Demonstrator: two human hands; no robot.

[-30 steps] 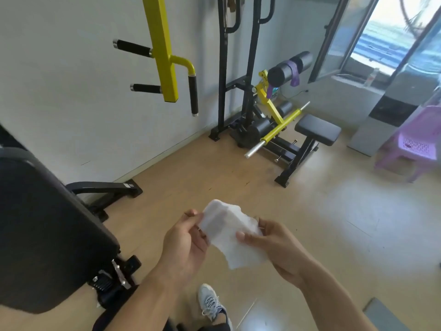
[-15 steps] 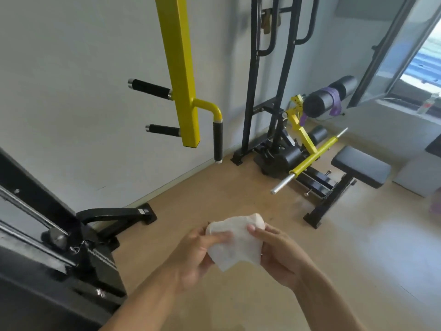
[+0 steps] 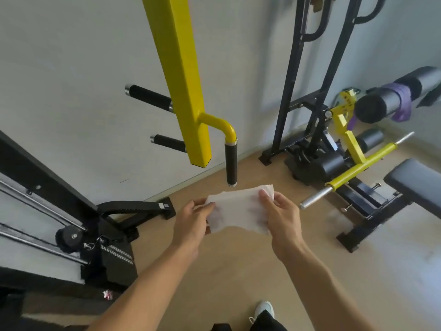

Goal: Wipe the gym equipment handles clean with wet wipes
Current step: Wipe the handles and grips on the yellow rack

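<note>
A white wet wipe (image 3: 238, 209) is stretched flat between my two hands at the centre of the head view. My left hand (image 3: 192, 222) pinches its left edge and my right hand (image 3: 280, 215) pinches its right edge. Just above the wipe hangs a vertical black handle grip (image 3: 231, 163) on a curved yellow tube from the yellow post (image 3: 183, 75). Two horizontal black grips, the upper grip (image 3: 149, 95) and the lower grip (image 3: 169, 142), stick out to the left of the post. The wipe does not touch any grip.
A black cable machine frame (image 3: 47, 211) with its foot (image 3: 136, 207) fills the left side. At right stands a black and yellow bench machine (image 3: 353, 161) with a padded seat (image 3: 415, 181) and foam roller (image 3: 391, 96). My shoe (image 3: 263, 309) shows on the wooden floor below.
The view has moved closer to the yellow post and its grips. My hands have spread the wipe out flatter and raised it to just under the vertical grip.
</note>
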